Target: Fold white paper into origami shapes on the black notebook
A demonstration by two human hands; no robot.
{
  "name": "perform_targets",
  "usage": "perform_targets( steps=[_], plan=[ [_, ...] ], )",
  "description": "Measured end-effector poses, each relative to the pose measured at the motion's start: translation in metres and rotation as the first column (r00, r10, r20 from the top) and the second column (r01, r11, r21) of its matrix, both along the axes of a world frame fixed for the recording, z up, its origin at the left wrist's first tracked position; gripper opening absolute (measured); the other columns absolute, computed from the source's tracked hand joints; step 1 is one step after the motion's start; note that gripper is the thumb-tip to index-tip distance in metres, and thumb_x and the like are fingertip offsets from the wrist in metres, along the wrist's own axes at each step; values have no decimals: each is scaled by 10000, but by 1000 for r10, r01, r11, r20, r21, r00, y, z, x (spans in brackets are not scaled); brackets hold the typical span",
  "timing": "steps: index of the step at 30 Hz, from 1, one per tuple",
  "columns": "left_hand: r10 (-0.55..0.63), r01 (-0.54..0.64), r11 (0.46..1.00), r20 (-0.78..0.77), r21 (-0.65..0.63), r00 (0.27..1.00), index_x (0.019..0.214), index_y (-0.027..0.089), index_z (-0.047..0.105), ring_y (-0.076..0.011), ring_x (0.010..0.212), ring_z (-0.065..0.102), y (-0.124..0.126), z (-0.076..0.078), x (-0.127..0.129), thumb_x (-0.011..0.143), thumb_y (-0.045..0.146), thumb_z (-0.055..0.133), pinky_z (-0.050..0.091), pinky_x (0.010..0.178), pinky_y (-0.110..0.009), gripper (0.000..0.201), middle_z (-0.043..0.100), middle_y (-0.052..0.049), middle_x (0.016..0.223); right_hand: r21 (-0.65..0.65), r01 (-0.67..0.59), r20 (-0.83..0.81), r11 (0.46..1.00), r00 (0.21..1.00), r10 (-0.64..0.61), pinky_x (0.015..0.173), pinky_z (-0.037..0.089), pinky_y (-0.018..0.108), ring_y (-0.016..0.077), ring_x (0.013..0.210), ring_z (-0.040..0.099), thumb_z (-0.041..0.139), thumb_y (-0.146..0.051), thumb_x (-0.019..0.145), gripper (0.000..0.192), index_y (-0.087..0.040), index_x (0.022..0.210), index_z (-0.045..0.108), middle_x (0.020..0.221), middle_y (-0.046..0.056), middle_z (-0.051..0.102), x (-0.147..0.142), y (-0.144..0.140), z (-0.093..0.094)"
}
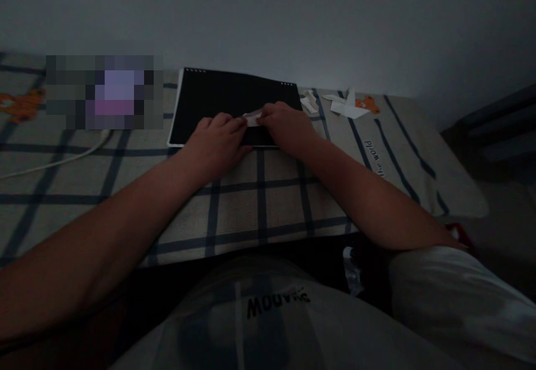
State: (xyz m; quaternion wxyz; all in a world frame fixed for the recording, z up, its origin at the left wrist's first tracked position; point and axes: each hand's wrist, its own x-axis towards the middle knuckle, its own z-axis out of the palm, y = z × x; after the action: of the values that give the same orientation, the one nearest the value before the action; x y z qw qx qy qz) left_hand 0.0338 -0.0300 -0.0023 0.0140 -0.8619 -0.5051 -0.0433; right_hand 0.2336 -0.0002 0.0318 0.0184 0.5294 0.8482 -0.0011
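From where I stand, I see a small pale paper [253,119] over the near part of the black board [226,94], between the fingertips of two hands. The left hand [221,137] lies rather flat, its fingers touching the left end of the paper, with the thumb apart from them, near the board's edge. The right hand [290,127] is curled more narrowly at the right end. Whether either hand pinches the paper or only presses it, I cannot tell, because the room is dim. I judge that the step in hand is pressing a fold; the next move, in my opinion, calls for light, even pressure from both sides. To the right, on the checked cloth [238,202], lie a scrap [309,102] and a white folded shape [350,106].
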Motion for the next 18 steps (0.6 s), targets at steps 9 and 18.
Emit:
perform_targets(
  steps=[9, 18],
  plan=[
    [-9, 7, 999, 52, 42, 999, 1728, 167, 602, -461, 1554, 559, -4, -2, 1, 1140, 405, 459, 451, 1235, -631, 650, 644, -204, 1721, 61, -138, 10, 989, 990, 137, 980, 601, 433, 338, 1395, 671, 389, -98, 1150, 515, -175, 1421, 820, 1544, 164, 783, 11, 4, -8],
    [7, -9, 999, 47, 51, 999, 1700, 177, 634, -459, 1535, 574, -7, 1, 4, 1142, 442, 471, 429, 1246, -634, 639, 684, -206, 1658, 48, -144, 85, 988, 987, 140, 1011, 568, 411, 327, 1370, 709, 417, -148, 1180, 479, -174, 1456, 808, 1479, 168, 817, 16, 6, -2]
  ],
)
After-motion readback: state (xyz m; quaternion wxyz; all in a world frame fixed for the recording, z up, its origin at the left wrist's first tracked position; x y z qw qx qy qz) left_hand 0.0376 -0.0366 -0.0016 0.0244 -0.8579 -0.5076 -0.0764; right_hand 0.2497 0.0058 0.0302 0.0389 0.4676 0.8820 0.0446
